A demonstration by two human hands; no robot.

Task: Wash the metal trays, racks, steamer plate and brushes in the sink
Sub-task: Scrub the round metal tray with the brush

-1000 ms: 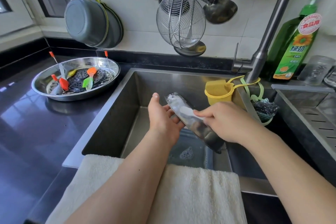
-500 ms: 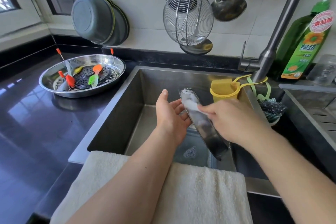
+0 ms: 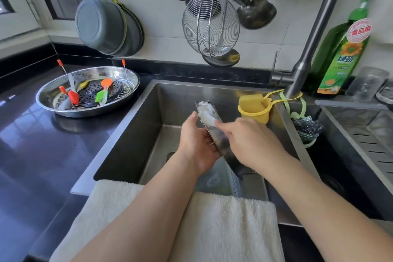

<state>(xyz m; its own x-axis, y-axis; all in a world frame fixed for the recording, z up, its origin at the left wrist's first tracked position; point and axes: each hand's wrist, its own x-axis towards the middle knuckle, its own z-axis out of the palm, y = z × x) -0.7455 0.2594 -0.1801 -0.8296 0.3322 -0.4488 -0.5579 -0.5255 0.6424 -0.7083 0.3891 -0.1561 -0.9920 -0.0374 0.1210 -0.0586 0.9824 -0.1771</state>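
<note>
Gripped edge-on in the left hand (image 3: 196, 144), a soapy tray (image 3: 219, 140) tilts over the sink (image 3: 131, 134); the right hand (image 3: 248, 142) pinches a white cloth (image 3: 207, 116) against it. Left on the black counter (image 3: 32, 151), a round pan (image 3: 49, 95) holds brushes (image 3: 103, 93); utensils hang on the tiled wall (image 3: 153, 17) behind.

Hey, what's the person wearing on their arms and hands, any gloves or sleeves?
Nothing shows: the left hand and right hand are gloveless, both forearms are uncovered to the frame edge, and no rings, watch or bracelets are visible.
</note>
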